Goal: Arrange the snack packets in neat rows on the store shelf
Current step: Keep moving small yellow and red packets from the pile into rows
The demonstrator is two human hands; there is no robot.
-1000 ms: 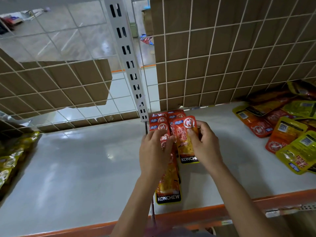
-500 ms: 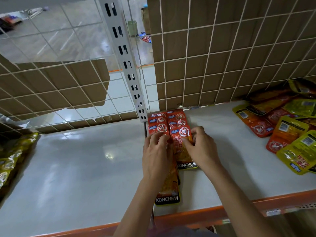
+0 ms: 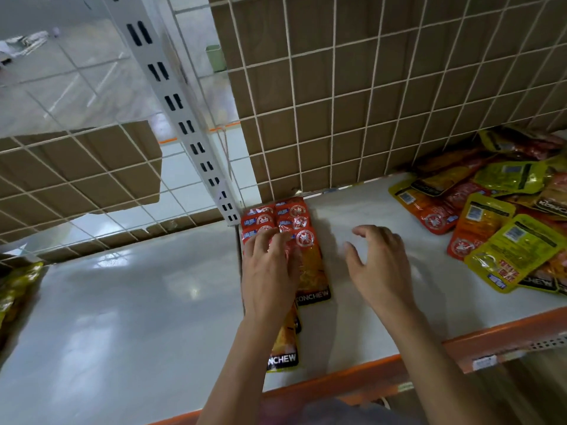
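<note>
Centre of the frame: two short rows of snack packets (image 3: 291,217), red and orange, overlapped like shingles on the white shelf (image 3: 122,302). Tucked at the back against the foot of the slotted upright post (image 3: 184,118) and the wire grid (image 3: 368,87). Front packet of the left row reaching further toward the lower edge than that of the right row.

Pressing on the left row with the left hand (image 3: 270,271) — fingers straight, slightly spread, laid flat over the packets and curled round nothing.

Just right of the rows, above bare shelf, the right hand (image 3: 379,265): fingers apart and loosely bent, holding nothing, clear of the packets. Cannot tell whether the fingertips touch the shelf.

At the right edge, a loose pile of packets (image 3: 497,240) in orange, red and yellow-green, heaped at all angles, well apart from the rows. At the far left edge, a few yellow packets (image 3: 15,286), partly cut off.

Along the bottom right, the shelf's orange front rail (image 3: 491,338). Behind the grid, brown cardboard (image 3: 306,41) — and, upper left, pale tiled floor.
</note>
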